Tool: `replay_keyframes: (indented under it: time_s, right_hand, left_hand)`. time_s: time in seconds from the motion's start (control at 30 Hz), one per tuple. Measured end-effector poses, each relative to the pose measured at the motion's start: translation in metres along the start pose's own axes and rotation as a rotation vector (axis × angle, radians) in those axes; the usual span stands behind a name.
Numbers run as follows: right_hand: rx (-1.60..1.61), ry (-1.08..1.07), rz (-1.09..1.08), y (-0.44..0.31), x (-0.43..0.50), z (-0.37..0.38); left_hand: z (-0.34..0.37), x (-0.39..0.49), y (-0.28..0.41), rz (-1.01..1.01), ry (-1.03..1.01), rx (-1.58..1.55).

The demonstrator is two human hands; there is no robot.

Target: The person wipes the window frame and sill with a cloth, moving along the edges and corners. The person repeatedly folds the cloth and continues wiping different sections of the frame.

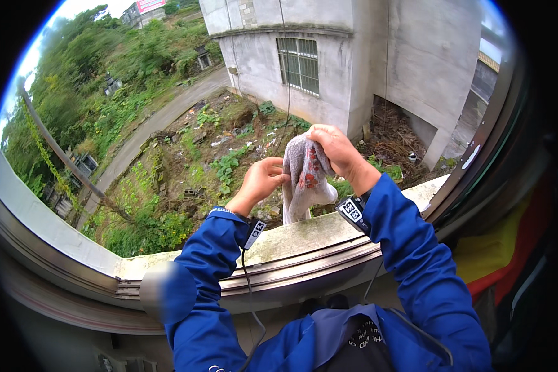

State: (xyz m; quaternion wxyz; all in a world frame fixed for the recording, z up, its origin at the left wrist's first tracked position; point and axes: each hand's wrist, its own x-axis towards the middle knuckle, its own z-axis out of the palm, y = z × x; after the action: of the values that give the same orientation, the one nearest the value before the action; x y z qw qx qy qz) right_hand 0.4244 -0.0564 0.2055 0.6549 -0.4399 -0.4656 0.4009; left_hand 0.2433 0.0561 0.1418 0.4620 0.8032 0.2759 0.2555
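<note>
A greyish cloth [302,172] with red patterned marks hangs in folds beyond the window sill [316,232], its lower end close to the sill's outer edge. My right hand [337,149] grips the cloth at its top right. At the cloth's left edge is my left hand [260,181], fingers bent and thumb against the fabric; whether it pinches the cloth cannot be told. Both arms, in blue sleeves, reach out through the window opening. A small device with a printed code sits at each wrist.
Metal window tracks [302,274] run along the sill, with a dark window frame [474,139] at the right. Outside and below lie weedy ground with rubble [204,149], a path [167,111] and a grey building [325,60] with a barred window. Yellow and red fabric [488,251] is at the right.
</note>
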Motion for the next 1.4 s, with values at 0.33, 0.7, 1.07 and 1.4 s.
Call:
replay_keyframes:
  time_s: [0.33,0.7,1.07,1.4]
  right_hand:
    - [0.152,0.175,-0.117,-0.034,0.001,-0.018]
    - [-1.296,0.504,0.074,-0.044,-0.007,-0.05]
    - [-0.444,0.119,-0.227,-0.048,-0.01,0.006]
    - [-0.529,0.099,-0.434,-0.107,-0.154,-0.041]
  left_hand:
    - [0.044,-0.028,0.031,0.271,0.179,0.476]
    - [-0.022,0.01,0.063,0.269,0.122,-0.106]
    - [0.008,0.017,0.099,0.441,0.153,-0.39]
    - [-0.006,0.006,0.119,0.113,0.154,-0.438]
